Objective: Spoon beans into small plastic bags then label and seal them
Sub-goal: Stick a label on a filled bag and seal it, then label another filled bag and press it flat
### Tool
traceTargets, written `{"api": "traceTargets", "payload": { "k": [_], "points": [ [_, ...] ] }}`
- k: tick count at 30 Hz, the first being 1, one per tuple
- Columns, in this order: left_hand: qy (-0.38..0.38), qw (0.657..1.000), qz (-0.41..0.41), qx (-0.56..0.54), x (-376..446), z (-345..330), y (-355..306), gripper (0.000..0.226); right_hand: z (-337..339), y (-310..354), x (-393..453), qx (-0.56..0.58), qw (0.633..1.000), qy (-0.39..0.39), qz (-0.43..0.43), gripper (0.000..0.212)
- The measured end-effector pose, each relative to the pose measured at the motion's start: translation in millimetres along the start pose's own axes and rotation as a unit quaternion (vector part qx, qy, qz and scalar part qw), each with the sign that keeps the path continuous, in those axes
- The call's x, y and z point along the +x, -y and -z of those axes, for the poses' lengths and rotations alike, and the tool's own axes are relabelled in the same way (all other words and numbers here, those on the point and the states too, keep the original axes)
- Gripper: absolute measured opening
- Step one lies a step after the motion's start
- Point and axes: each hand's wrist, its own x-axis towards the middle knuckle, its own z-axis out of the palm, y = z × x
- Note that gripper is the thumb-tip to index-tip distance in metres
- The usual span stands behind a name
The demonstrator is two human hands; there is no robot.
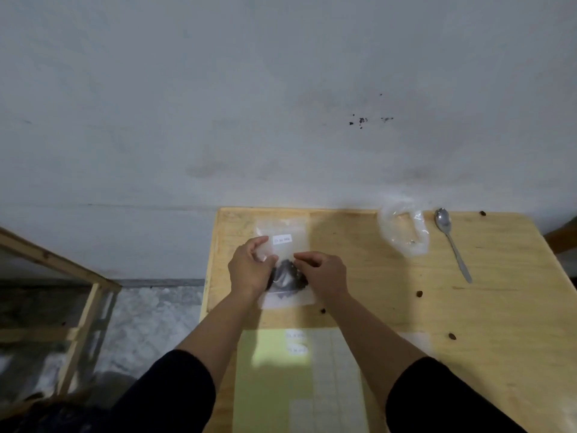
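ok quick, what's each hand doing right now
Left hand: fingers curled, pinching the small plastic bag of beans.
Right hand: fingers curled on the same bag; whether it truly grips cannot be told.

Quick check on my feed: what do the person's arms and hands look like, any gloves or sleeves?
Both hands are bare: no gloves, rings or watch show on the left hand or the right hand. Dark, near-black sleeves cover the upper arms and end near the elbows, leaving the forearms uncovered.
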Motion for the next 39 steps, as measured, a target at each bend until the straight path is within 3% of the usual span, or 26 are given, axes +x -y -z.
{"api": "traceTargets", "payload": {
  "k": [4,9,12,14,16,18,22,25,26,28,31,34,39],
  "points": [
    [-0.016,0.998,-0.013,0.056,5,-8,17,0.041,-12,-12,15,-0.071,0.997,-0.009,0.002,0.021],
    [-0.022,0.980,-0.095,0.175,5,-15,21,0.038,-22,-20,19,-0.165,0.983,-0.031,0.072,0.022],
    [0.028,0.964,-0.125,0.235,6,-19,31,0.040,-27,-23,13,-0.270,0.954,-0.023,0.131,0.022],
    [0.073,0.930,-0.162,0.323,5,-17,34,0.045,-31,-20,5,-0.292,0.943,-0.033,0.155,0.030],
    [0.084,0.896,-0.207,0.383,0,-15,29,0.046,-30,-14,0,-0.350,0.914,-0.017,0.205,0.036],
    [0.059,0.871,-0.235,0.427,-6,-12,21,0.045,-25,-8,-7,-0.435,0.862,0.006,0.259,0.039],
    [0.044,0.868,-0.294,0.398,-16,0,8,0.037,-14,-1,-23,-0.532,0.802,0.047,0.266,0.046],
    [0.040,0.857,-0.362,0.366,-29,4,-1,0.034,0,11,-49,-0.550,0.789,-0.004,0.273,0.027],
    [0.033,0.849,-0.383,0.363,-37,4,-5,0.033,7,17,-61,-0.541,0.794,-0.028,0.274,0.019],
    [0.019,0.836,-0.424,0.349,-54,2,-10,0.032,19,23,-85,-0.509,0.814,-0.075,0.268,0.036],
    [0.047,0.831,-0.438,0.340,-83,-8,-15,0.033,34,13,-114,-0.463,0.845,-0.134,0.232,0.052],
    [0.097,0.814,-0.440,0.366,-111,-29,-12,0.040,52,-18,-133,-0.440,0.870,-0.149,0.166,0.050],
    [0.170,0.844,-0.384,0.334,-161,-65,-3,0.048,86,-75,-160,-0.373,0.910,-0.173,0.049,0.047]
  ]
}}
